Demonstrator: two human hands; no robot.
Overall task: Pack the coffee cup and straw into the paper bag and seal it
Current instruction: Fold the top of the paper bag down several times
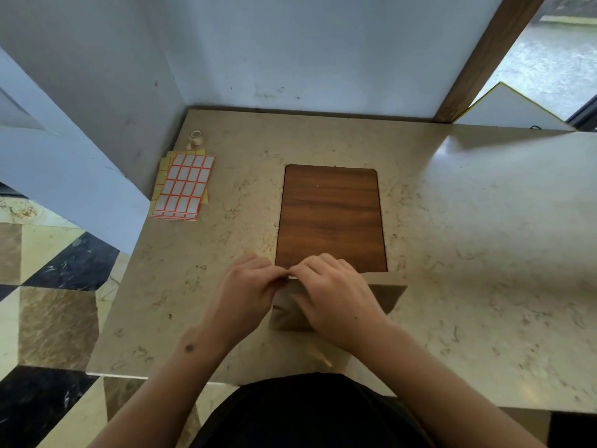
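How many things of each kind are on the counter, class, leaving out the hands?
Paper bag: 1
Wooden board: 1
Stack of label sticker sheets: 1
Small beige roll-like items: 2, too small to identify
Total: 5

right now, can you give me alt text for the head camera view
Both hands, left hand and right hand, pinch the folded top of a brown paper bag on a beige stone counter. Label sticker sheets lie far left.
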